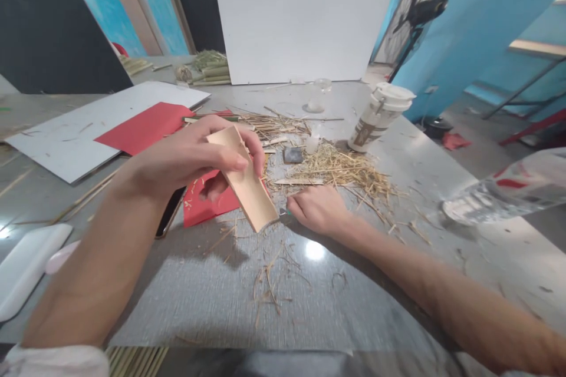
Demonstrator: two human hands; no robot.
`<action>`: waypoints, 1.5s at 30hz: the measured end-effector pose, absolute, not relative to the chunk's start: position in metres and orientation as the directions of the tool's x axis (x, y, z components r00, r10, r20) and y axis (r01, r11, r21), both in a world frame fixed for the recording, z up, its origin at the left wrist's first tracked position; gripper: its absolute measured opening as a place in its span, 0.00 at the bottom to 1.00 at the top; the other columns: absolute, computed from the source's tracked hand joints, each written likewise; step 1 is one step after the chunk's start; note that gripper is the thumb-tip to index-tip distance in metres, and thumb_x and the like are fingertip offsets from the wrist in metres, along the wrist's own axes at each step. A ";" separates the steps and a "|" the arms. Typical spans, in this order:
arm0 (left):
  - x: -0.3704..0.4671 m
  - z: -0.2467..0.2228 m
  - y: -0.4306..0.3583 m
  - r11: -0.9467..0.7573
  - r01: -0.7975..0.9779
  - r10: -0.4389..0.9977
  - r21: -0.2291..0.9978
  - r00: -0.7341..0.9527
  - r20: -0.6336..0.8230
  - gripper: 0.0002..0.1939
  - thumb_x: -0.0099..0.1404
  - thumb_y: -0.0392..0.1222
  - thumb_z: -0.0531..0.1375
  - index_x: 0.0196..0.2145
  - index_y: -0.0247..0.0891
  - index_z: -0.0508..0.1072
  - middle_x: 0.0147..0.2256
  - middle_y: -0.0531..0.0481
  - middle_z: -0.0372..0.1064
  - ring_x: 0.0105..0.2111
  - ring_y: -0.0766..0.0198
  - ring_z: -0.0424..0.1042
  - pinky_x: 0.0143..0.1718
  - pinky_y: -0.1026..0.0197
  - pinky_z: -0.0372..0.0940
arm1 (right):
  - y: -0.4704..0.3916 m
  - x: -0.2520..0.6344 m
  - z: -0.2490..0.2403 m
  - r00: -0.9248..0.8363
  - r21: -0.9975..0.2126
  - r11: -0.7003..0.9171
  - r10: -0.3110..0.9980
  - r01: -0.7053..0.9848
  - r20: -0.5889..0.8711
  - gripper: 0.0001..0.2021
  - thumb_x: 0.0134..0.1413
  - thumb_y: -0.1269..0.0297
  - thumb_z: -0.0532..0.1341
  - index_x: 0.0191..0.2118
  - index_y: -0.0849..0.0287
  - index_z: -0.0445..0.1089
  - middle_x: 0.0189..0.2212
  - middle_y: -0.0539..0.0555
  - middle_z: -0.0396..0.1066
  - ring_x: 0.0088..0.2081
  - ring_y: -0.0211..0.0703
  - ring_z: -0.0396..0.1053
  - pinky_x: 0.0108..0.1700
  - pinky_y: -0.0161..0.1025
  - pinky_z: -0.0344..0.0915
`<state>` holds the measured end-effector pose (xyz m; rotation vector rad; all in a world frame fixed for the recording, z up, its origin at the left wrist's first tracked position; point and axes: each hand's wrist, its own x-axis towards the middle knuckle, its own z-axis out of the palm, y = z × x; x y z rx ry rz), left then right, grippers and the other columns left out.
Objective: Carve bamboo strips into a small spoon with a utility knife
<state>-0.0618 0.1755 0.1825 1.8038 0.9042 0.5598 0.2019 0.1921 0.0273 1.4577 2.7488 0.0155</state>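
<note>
My left hand (198,159) grips a pale, slightly curved strip of split bamboo (250,188), thumb on its inner face and fingers behind it. The strip slants down to the right above the table. My right hand (316,209) is closed in a fist beside the strip's lower end. From it sticks the metal tip of a small green-handled blade (283,211), close to the bamboo's edge; whether they touch I cannot tell. Most of the handle is hidden in the fist. Under my left hand lies a red sheet (207,203) with shavings on it.
A heap of straw-like shavings (349,171) and a dark small block (292,155) lie beyond my right hand. A white-lidded jar (378,118) and a clear plastic bottle (508,188) are on the right. A phone (168,218) and white board (57,135) are at left.
</note>
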 end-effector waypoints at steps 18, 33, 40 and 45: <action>-0.065 0.184 0.178 -0.353 0.524 0.741 0.775 0.662 -0.109 0.06 0.70 0.43 0.63 0.42 0.42 0.78 0.24 0.55 0.75 0.19 0.67 0.72 0.23 0.66 0.66 | 0.193 0.205 0.025 -0.569 -0.018 0.569 0.822 0.822 -0.008 0.29 0.75 0.56 0.47 0.28 0.57 0.79 0.27 0.56 0.79 0.24 0.40 0.60 0.32 0.45 0.38; -0.021 0.122 0.197 -0.651 0.594 0.536 0.472 0.801 -0.267 0.14 0.71 0.40 0.60 0.27 0.39 0.77 0.24 0.52 0.74 0.25 0.62 0.72 0.31 0.61 0.59 | 0.191 0.206 0.023 -0.650 -0.055 0.650 0.759 0.758 0.013 0.25 0.72 0.60 0.47 0.30 0.58 0.77 0.29 0.57 0.78 0.26 0.42 0.59 0.33 0.45 0.41; -0.019 0.124 0.195 -0.675 0.608 0.531 0.418 0.793 -0.298 0.15 0.73 0.41 0.60 0.28 0.38 0.77 0.24 0.51 0.74 0.26 0.62 0.72 0.32 0.61 0.59 | 0.191 0.200 0.023 -0.619 -0.027 0.619 0.785 0.785 -0.008 0.28 0.73 0.58 0.47 0.29 0.59 0.79 0.30 0.59 0.80 0.25 0.42 0.61 0.32 0.46 0.39; -0.020 0.123 0.197 -0.650 0.601 0.517 0.465 0.798 -0.308 0.15 0.74 0.41 0.59 0.30 0.38 0.78 0.25 0.50 0.76 0.27 0.62 0.73 0.31 0.61 0.61 | 0.189 0.199 0.023 -0.606 -0.022 0.605 0.796 0.796 -0.016 0.28 0.74 0.58 0.47 0.30 0.59 0.80 0.30 0.59 0.80 0.25 0.42 0.63 0.32 0.45 0.39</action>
